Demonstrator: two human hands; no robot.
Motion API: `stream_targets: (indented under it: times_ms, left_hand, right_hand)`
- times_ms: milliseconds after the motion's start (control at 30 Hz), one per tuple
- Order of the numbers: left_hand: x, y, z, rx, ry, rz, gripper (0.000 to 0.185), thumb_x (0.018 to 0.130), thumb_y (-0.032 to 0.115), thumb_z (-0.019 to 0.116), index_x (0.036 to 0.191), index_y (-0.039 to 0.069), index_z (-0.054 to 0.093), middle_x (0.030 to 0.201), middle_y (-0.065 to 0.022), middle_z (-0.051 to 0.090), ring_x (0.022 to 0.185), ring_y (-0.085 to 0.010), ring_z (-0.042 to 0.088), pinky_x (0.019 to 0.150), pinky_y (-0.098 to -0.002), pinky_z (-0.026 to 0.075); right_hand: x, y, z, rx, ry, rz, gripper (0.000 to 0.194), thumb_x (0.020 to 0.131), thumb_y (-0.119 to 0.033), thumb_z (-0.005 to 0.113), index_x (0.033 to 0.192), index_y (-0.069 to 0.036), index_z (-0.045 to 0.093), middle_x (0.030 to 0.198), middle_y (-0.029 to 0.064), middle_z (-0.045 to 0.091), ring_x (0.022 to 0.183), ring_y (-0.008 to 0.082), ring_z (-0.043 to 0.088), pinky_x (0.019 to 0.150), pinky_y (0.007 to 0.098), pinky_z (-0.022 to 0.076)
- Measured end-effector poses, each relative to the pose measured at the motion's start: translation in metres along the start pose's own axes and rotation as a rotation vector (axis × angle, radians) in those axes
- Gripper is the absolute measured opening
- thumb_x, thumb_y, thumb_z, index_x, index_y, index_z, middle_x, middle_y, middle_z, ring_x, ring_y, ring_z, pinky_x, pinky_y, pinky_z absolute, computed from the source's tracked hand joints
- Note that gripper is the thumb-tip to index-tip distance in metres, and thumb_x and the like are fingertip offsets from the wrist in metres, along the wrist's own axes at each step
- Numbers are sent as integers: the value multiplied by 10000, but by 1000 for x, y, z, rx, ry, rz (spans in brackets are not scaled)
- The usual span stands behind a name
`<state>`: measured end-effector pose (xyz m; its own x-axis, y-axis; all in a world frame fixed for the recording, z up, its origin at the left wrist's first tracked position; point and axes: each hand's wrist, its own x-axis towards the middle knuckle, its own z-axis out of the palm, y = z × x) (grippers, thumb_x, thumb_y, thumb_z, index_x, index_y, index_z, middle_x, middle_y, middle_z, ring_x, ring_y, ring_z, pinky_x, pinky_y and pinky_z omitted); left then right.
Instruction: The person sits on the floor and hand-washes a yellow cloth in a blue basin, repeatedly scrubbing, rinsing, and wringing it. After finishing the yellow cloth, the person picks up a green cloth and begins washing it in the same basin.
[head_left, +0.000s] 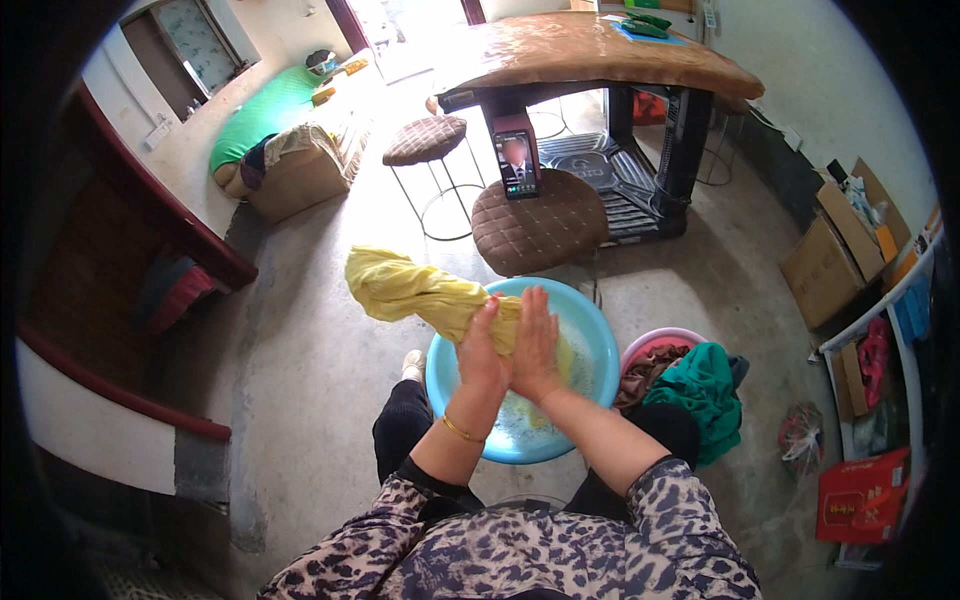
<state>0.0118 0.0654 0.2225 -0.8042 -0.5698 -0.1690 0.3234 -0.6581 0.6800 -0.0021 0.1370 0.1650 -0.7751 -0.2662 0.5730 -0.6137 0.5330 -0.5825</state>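
Note:
A wet-looking yellow cloth (420, 289) is bunched between my two hands, above a light-blue plastic basin (442, 352) that holds sudsy water. My left hand (482, 346) grips the cloth from its left side, with a gold-coloured bangle on the wrist. Against the cloth's right side lies my right hand (535, 343), its fingers together and pointing away from me. One end of the cloth sticks out to the left, past the basin's rim. Below the hands, more yellow shows in the water; whether it joins the held cloth cannot be told.
Right of the basin stands a pink basin (660, 335) with brown and green clothes (697, 397). Beyond are a brown quilted stool (540, 225) bearing a phone (516, 165), another stool (426, 140) and a covered table (600, 56). A cardboard box (825, 270) and shelf (915, 360) stand at the right.

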Motion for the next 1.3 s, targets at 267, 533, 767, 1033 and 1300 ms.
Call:
stream_targets:
  times_ms: [267, 533, 767, 1033, 1300]
  left_hand:
    - [-16, 2, 3, 89, -231, 98, 258, 811, 98, 638, 1051, 27, 573, 984, -98, 627, 954, -234, 613, 912, -369, 473]
    - [7, 22, -20, 247, -462, -85, 315, 728, 19, 632, 1040, 24, 591, 939, -55, 620, 836, -179, 604, 775, -312, 492]
    - [33, 31, -40, 380, -723, -178, 334, 686, 41, 634, 1018, 19, 605, 921, -40, 620, 818, -167, 590, 744, -303, 484]
    - [67, 19, -55, 168, -1011, -424, 402, 698, 257, 680, 986, -8, 589, 791, -97, 607, 733, -213, 579, 710, -324, 473]
    - [37, 46, -38, 305, -1054, -337, 596, 728, 330, 653, 1186, -38, 553, 1064, -200, 629, 1121, -320, 554, 987, -410, 418]
  right_hand:
    - [33, 19, -9, 473, -389, 93, 759, 658, -261, 794, 1293, -45, 439, 1176, 162, 577, 1086, 311, 564, 934, 372, 444]
    - [28, 11, -17, 830, -665, 261, 650, 688, -245, 781, 1237, -57, 489, 1162, 115, 597, 1076, 213, 576, 936, 328, 445]
    - [22, 1, -14, 920, -707, 273, 663, 677, -216, 779, 1241, -50, 475, 1156, 101, 581, 1085, 186, 539, 944, 312, 436]
    - [21, 0, -14, 1050, -873, 409, 585, 610, -176, 746, 1140, -43, 535, 1093, 102, 565, 1032, 220, 536, 915, 319, 442]
    - [37, -8, -32, 652, -1057, 309, 640, 583, -196, 759, 1170, -32, 562, 1130, 118, 586, 1085, 255, 540, 954, 345, 426]
